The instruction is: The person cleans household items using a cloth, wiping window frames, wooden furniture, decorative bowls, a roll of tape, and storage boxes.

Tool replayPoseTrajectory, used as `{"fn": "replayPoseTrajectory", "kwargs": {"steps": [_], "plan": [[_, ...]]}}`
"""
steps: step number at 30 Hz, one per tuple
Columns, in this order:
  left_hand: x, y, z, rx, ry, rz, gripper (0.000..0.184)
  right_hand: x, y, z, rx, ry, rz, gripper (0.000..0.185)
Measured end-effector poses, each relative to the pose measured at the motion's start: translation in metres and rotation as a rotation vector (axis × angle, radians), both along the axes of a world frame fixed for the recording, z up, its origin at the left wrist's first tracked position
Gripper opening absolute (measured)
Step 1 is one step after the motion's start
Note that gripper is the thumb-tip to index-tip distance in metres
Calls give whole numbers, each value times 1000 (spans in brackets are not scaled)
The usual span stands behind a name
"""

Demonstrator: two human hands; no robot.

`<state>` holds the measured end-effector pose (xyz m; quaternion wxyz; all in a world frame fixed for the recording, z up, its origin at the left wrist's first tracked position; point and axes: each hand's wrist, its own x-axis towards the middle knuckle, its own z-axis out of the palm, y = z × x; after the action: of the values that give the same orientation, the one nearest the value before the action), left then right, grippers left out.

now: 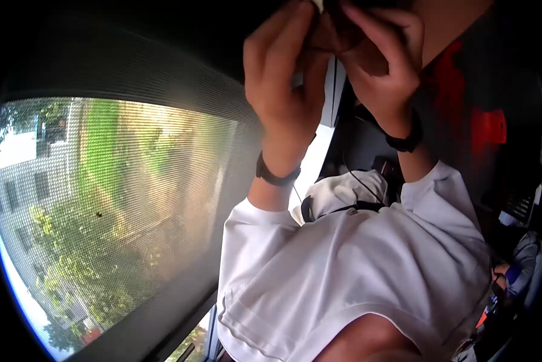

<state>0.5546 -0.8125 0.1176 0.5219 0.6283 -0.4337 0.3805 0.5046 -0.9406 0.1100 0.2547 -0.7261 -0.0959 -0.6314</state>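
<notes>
Both hands are raised close together at the top of the head view. My left hand [283,78] has its fingers bent and pressed toward the middle, with a dark band on its wrist. My right hand [384,69] curls its fingers toward the same spot, also with a dark wristband. A small pale piece [318,5] shows between the fingertips at the upper edge. Shadow and the frame's edge hide most of what lies between the hands, so I cannot make out what they hold.
A window with a mesh screen [150,181] fills the left side. Below the hands is a light cloth item [346,190] with a thin dark cable. A red object [489,125] stands at the right. Part of another person [527,259] shows at the lower right.
</notes>
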Motion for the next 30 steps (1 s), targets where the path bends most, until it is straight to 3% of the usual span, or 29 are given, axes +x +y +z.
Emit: {"fn": "replayPoseTrajectory", "kwargs": {"steps": [5,6,9,13,14,18,21,22,28,30], "plan": [[-8,-4,-59,7,134,18,47,-4,6,-56,102,78,-41,36],[-7,4,-72,152,85,9,46,-2,3,-76,172,52,107,48],[-8,26,-139,279,215,12,45,-14,20,-142,132,230,-15,52],[-26,38,-206,516,565,-91,39,-49,44,-216,451,676,-45,45],[-32,31,-225,467,587,-163,37,-62,43,-224,495,674,-81,45],[-82,-3,-223,607,700,-406,41,-134,36,-229,664,751,-299,47],[-118,-40,-242,653,511,-613,49,-204,18,-224,721,833,-509,52],[-133,-54,-236,659,587,-763,52,-228,14,-215,714,796,-582,53],[-246,-130,-190,565,434,-1381,56,-363,29,-135,594,784,-1191,55],[-280,-147,-176,573,325,-1464,57,-386,34,-128,691,711,-1297,52]]}}
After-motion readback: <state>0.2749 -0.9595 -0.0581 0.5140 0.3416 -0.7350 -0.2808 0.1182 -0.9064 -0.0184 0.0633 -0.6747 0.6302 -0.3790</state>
